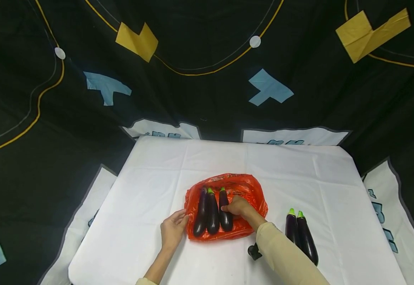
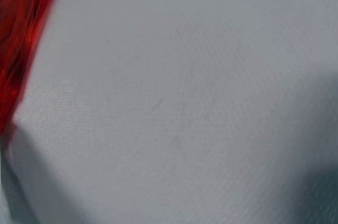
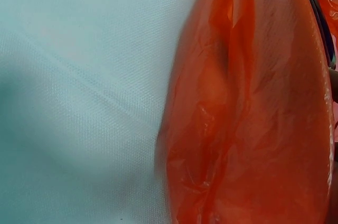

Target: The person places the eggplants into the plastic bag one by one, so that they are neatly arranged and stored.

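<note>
A red plastic bag (image 1: pixel 244 182) lies wide open on the table, with three dark eggplants inside it. The left eggplant (image 1: pixel 201 213) and the middle eggplant (image 1: pixel 212 213) lie side by side. My right hand (image 1: pixel 238 206) reaches over the bag's right side and grips the third eggplant (image 1: pixel 226 219), its thumb across the top. At the bag's left edge my left hand (image 1: pixel 174 227) pinches the red plastic. In the right wrist view the bag's side (image 3: pixel 285 102) hides most of that hand. Only a strip of the bag (image 2: pixel 18 34) shows in the left wrist view.
Two more eggplants lie together on the right of the white table (image 1: pixel 157 178): one eggplant (image 1: pixel 292 227) and its neighbour (image 1: pixel 307 239). A small black object (image 1: pixel 254 251) shows beside the right sleeve. Dark cloth (image 1: pixel 199 103) hangs behind the table.
</note>
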Tool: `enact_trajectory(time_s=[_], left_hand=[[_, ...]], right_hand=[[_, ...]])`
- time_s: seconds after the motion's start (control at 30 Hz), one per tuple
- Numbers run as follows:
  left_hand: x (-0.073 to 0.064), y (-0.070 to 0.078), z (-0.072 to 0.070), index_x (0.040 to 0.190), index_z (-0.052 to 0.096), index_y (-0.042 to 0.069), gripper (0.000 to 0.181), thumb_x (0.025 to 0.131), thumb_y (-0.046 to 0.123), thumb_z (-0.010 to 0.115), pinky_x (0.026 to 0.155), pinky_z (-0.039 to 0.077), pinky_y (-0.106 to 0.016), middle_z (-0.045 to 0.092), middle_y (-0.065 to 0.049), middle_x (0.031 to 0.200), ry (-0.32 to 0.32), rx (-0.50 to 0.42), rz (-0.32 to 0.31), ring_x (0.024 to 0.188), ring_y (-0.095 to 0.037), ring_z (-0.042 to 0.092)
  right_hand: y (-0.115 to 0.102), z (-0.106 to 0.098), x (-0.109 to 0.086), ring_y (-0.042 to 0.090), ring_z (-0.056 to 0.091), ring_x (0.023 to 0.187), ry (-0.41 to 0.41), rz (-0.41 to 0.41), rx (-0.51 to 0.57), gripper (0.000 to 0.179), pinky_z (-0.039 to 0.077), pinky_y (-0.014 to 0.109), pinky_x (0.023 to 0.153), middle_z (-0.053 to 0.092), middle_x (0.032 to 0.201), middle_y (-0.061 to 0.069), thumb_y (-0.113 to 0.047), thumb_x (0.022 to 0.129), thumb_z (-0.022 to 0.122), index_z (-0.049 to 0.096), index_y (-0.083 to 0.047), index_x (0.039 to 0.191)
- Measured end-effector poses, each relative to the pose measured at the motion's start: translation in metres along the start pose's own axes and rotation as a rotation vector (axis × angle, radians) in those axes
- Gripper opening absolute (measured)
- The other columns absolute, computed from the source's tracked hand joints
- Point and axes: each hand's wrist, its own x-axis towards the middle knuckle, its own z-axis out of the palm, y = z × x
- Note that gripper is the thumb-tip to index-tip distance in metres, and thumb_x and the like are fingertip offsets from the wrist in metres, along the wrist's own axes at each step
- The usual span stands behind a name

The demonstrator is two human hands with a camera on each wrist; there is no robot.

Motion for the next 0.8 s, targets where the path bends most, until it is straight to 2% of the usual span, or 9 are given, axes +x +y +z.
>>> enact_trajectory(time_s=[0.33, 0.6, 0.8], left_hand=[[-0.0005, 0.001, -0.0002, 0.102, 0.072, 0.004, 0.02, 0.083, 0.004, 0.073, 0.066, 0.056, -0.019, 0.072, -0.009, 0.09, 0.0, 0.004, -0.004, 0.08, -0.017, 0.07], [-0.0007, 0.0015, -0.0006, 0.103, 0.072, 0.004, 0.02, 0.083, 0.004, 0.072, 0.066, 0.056, -0.02, 0.072, -0.009, 0.09, 0.001, 0.003, -0.013, 0.081, -0.018, 0.07], [-0.0004, 0.001, -0.0003, 0.103, 0.072, 0.004, 0.02, 0.083, 0.005, 0.072, 0.066, 0.055, -0.018, 0.072, -0.01, 0.091, -0.003, 0.007, -0.01, 0.081, -0.017, 0.07]], right_hand=[[-0.0003, -0.0001, -0.0059, 0.02, 0.061, 0.062, 0.015, -0.049, -0.034, 0.026, 0.051, 0.028, 0.059, 0.062, 0.068, 0.01, -0.021, 0.084, 0.073, 0.059, 0.0, 0.083], [-0.0019, -0.0006, -0.006, 0.02, 0.059, 0.062, 0.019, -0.033, -0.031, 0.026, 0.051, 0.029, 0.061, 0.061, 0.069, 0.01, -0.021, 0.083, 0.074, 0.058, 0.0, 0.083], [-0.0013, -0.0005, -0.0056, 0.019, 0.059, 0.061, 0.029, -0.054, -0.055, 0.025, 0.049, 0.027, 0.057, 0.062, 0.067, 0.01, -0.021, 0.083, 0.074, 0.059, 0.0, 0.079]])
